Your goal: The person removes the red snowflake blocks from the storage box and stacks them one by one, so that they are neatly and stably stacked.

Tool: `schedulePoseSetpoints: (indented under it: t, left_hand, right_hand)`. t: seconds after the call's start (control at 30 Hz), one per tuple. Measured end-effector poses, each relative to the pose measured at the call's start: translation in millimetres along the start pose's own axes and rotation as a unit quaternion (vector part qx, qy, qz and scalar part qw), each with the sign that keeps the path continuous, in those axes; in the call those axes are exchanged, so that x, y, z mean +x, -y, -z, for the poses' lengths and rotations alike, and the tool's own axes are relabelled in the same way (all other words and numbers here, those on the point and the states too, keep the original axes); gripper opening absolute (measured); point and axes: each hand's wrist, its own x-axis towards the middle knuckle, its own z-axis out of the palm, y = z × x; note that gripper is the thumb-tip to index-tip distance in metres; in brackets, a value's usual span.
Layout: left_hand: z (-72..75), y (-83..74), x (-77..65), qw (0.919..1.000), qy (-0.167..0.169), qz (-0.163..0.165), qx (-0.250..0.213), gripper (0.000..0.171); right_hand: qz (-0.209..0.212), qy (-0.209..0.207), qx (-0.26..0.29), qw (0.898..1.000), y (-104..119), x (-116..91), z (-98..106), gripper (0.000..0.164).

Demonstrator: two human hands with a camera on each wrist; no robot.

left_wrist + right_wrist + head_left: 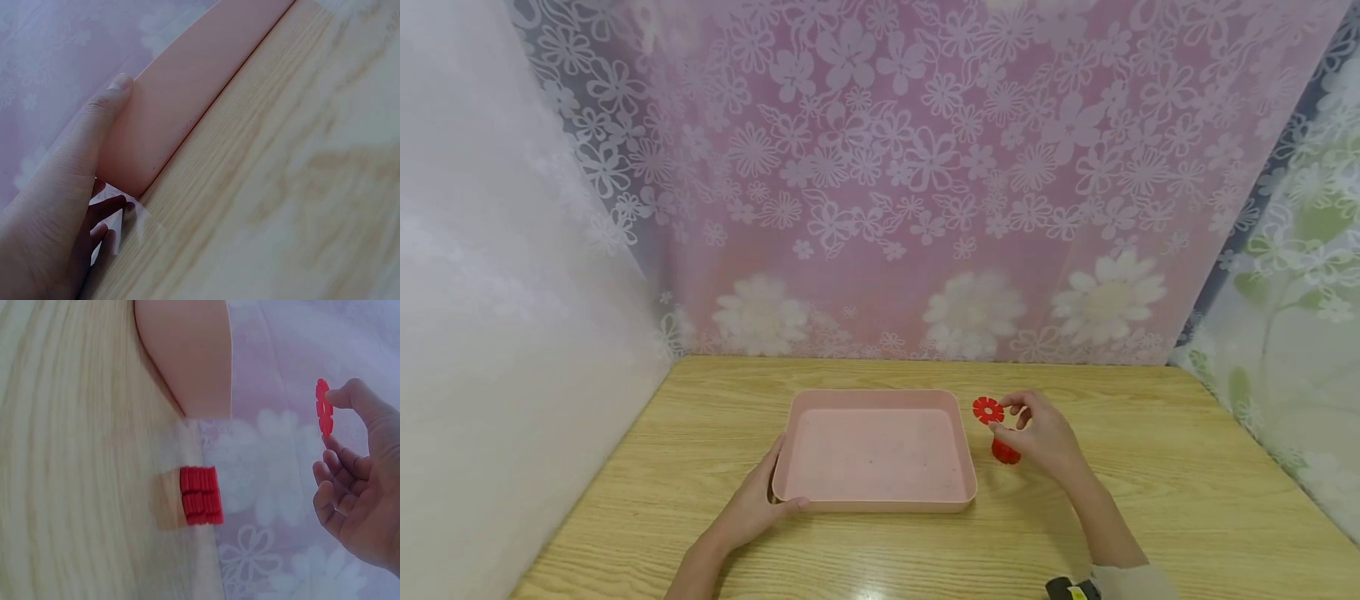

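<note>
A shallow pink tray [872,505] sits on the wooden table. My left hand [752,502] grips its near left corner, the thumb along the front wall and the fingers around the left side. In the left wrist view that thumb presses on the pink wall, while the other fingers are partly hidden behind the corner. Beyond the tray's right side, my right hand [1043,435] pinches a flat red snowflake-shaped disc [988,410] between thumb and fingertip, held up in the air. Below it stands a neat stack of red discs [201,495], partly covered by the hand in the head view.
The wooden table [1180,467] reaches back to a pink floral curtain [880,208]. Pale cloth [535,275] hangs along the left side, and a flowered one [1300,333] on the right. A small black object [1067,589] shows by the right sleeve.
</note>
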Motion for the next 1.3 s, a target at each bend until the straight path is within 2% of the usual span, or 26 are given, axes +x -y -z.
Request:
schedulePoseSetpoints:
  t: [0.1, 0.33, 0.47, 0.77, 0.9, 1.03, 1.1, 1.3]
  left_hand:
    - [-0.1, -0.7, 0.1, 1.0000, 0.000, 0.003, -0.003, 0.099]
    - [-5.0, 27.6, 6.1, 0.9999, -0.013, -0.010, 0.005, 0.101]
    - [-5.7, 34.1, 7.2, 0.9997, -0.015, -0.018, 0.001, 0.101]
    - [-6.3, 31.8, 6.9, 0.9997, -0.016, -0.020, 0.002, 0.101]
    - [-4.0, 22.6, 5.1, 0.9998, -0.014, -0.015, -0.004, 0.100]
    - [-2.9, 24.1, 5.5, 0.9998, -0.011, -0.012, -0.011, 0.101]
    - [-3.9, 31.7, 6.8, 0.9997, -0.016, -0.017, -0.008, 0.101]
    - [-4.5, 31.8, 6.2, 0.9999, -0.013, -0.008, -0.007, 0.102]
  right_hand:
    - [-0.003, -0.005, -0.001, 1.000, -8, -2, 4, 0.033]
    - [-0.010, -0.016, -0.016, 1.000, -25, -5, 7, 0.034]
    - [-0.012, -0.015, -0.021, 1.000, -34, -6, 6, 0.035]
    - [-0.023, -0.004, -0.021, 1.000, -51, -6, 2, 0.037]
    - [-0.023, 0.002, -0.009, 1.000, -58, -6, -1, 0.036]
    - [-0.018, 0.008, -0.004, 1.000, -65, -6, -6, 0.034]
    - [-0.018, 0.009, -0.004, 1.000, -68, -7, -8, 0.034]
    - [-0.034, 0.010, -0.007, 0.999, -71, -11, -10, 0.036]
